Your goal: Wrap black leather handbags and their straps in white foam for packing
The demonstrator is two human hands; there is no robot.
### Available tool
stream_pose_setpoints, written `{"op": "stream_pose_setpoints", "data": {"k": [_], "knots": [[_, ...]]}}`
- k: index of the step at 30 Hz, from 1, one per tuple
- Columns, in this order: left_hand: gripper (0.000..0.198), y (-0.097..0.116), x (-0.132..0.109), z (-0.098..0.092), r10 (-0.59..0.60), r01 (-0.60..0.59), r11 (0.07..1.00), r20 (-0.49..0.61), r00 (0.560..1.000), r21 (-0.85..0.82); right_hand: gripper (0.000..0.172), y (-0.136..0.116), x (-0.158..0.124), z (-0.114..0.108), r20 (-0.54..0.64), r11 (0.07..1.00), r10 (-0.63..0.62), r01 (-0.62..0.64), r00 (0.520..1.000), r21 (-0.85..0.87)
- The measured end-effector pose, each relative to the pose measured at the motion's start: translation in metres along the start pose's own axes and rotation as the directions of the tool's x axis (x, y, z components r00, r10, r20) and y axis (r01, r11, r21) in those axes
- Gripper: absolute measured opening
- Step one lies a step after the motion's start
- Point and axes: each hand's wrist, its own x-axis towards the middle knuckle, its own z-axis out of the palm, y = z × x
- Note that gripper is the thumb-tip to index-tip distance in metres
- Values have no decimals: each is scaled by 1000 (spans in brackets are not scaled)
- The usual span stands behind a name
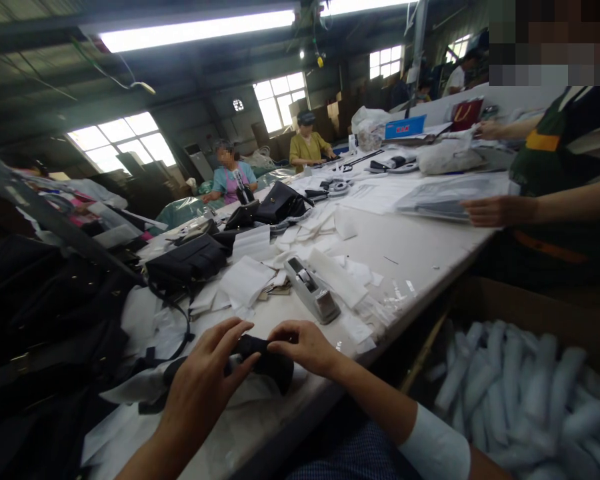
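At the near edge of the table, a dark, leather-like bag part (276, 368) is held between both hands. My left hand (205, 370) curves over its left end, with fingers and thumb on it. My right hand (305, 343) pinches its upper edge between thumb and fingertips. White wrapping paper (143, 385) sticks out to the left of my left hand. The part's full shape is hidden by my hands. Just beyond them stands a grey tape dispenser (313, 293).
Loose white paper sheets (247, 283) and black handbags (190, 260) cover the table's left side. More black bags (25, 347) hang at far left. White foam-like rolls (520, 380) fill a box at lower right. A co-worker's hand (500, 210) rests on plastic-wrapped sheets (440, 197).
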Motion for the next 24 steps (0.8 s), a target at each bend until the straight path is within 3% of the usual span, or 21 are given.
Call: {"op": "stream_pose_setpoints", "data": {"k": [1,3,7,9,14,19,21,24], "knots": [[29,3,-11,0,-30,34,999,-86,996,34,15,0,0,1,-8,1000,18,-18,1000,11],[22,8,-32,3,-125,128,992,-157,980,11,16,1,-1,5,-21,998,44,-43,999,44],[35,13,-57,16,-426,407,899,-113,897,-159,19,4,-6,18,46,982,86,-92,995,163],[40,14,-59,23,-507,472,848,-110,855,-242,20,6,-9,27,92,965,103,-122,990,232],[38,18,-57,24,-586,545,792,-91,805,-276,17,1,-16,42,94,951,93,-116,991,287],[38,25,-55,15,-661,643,731,1,751,-226,8,-10,-23,43,-114,997,-74,69,991,-45],[38,27,-55,15,-685,667,707,6,729,-235,10,-9,-25,44,-116,996,-84,83,990,-15],[36,27,-55,16,-691,672,701,3,723,-240,9,-3,-24,48,-116,993,15,-1,993,120]]}}
